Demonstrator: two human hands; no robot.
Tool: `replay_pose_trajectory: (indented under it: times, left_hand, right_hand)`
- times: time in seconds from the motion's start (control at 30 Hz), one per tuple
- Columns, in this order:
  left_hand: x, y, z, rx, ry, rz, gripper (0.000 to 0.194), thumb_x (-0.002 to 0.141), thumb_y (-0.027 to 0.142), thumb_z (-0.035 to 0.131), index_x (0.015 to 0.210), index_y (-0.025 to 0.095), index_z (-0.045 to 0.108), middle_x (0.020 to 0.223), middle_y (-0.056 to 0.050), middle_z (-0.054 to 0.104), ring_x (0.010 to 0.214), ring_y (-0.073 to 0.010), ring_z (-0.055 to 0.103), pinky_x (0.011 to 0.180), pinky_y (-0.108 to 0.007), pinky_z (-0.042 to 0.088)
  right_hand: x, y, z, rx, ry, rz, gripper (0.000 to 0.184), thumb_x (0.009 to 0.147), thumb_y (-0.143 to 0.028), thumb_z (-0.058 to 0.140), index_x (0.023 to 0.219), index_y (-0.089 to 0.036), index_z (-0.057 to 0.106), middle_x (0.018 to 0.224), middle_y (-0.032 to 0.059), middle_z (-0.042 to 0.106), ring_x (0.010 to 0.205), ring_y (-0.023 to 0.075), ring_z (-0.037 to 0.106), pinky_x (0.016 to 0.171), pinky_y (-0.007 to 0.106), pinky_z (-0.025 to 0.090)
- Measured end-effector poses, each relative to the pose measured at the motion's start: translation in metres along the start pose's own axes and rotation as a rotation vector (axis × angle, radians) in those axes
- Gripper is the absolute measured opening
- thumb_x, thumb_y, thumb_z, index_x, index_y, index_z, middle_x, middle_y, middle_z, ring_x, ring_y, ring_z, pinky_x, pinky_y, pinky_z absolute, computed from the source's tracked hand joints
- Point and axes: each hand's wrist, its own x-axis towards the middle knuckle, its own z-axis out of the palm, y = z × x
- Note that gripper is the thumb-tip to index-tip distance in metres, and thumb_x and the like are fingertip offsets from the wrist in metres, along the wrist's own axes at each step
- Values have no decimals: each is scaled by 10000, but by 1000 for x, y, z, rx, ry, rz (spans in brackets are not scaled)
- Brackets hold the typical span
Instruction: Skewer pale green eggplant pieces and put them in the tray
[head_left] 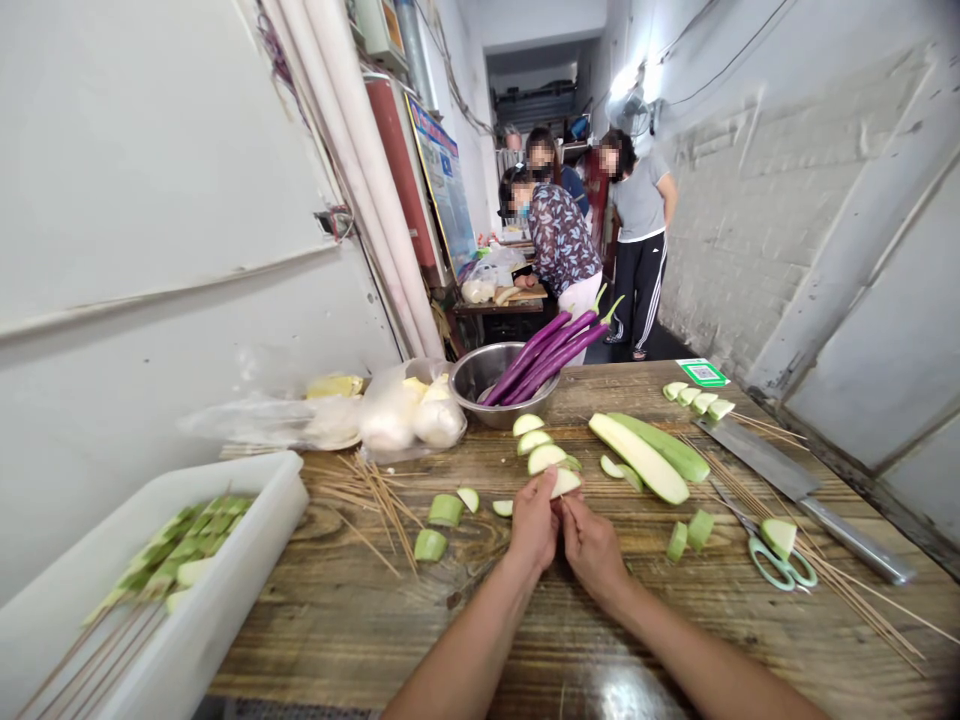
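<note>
A row of pale squash slices (545, 455) runs away from the hands at the middle of the tabletop (525, 620). The left hand (534, 522) pinches the nearest slice; the right hand (592, 545) is closed beside it, probably on a skewer, though the stick is too thin to make out. A slip could drive the point into a fingertip, since both hands meet at the slice. Halved squash (649, 455), scissors (780, 560), a cleaver (795, 485) and loose skewers (371, 500) lie around. A white tray (225, 600) sits on the left, a bowl of eggplants (551, 350) behind. Other people stand far down the narrow passage.
</note>
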Motion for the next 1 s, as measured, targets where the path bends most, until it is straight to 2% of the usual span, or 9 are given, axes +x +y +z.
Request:
replay_pose_trajectory:
  times: [0.13, 0.3, 0.6, 0.9, 1.0]
  left_hand:
    - [5, 15, -1, 19, 38, 39, 404, 696, 457, 655, 876, 96, 650, 814, -106, 686, 731, -193, 643, 707, -310, 490]
    - [11, 31, -3, -5, 119, 56, 346, 688, 401, 682, 839, 92, 640, 802, -104, 687, 700, -182, 647, 707, -312, 503]
    - [11, 26, -5, -29, 164, 26, 277, 697, 330, 687, 823, 90, 632, 779, -99, 684, 680, -179, 652, 688, -315, 517]
    - [9, 20, -6, 20, 141, 59, 359, 681, 390, 688, 859, 82, 636, 767, -105, 685, 700, -194, 654, 711, -324, 506]
    - [11, 23, -8, 15, 149, 43, 409, 702, 464, 647, 877, 95, 635, 804, -106, 685, 734, -195, 653, 713, -314, 514]
  right_hand:
    - [0, -3, -2, 57, -10, -9, 285, 901, -198, 319, 832, -149, 591, 640, 50, 628, 529, 129, 574, 549, 208, 420]
    - [-2, -7, -3, 79, -89, -59, 271, 896, -185, 323, 779, -164, 566, 623, 38, 606, 516, 124, 563, 529, 201, 407]
    - [-5, -6, -1, 70, -149, -61, 275, 897, -185, 291, 778, -166, 538, 606, 27, 577, 509, 122, 545, 526, 202, 403]
    - [-4, -9, -3, 104, -126, -56, 276, 894, -176, 294, 752, -169, 531, 594, 18, 552, 501, 121, 523, 526, 205, 395]
    - [-2, -9, -5, 110, -118, -59, 266, 892, -173, 303, 763, -175, 535, 614, 25, 570, 518, 124, 539, 536, 206, 397]
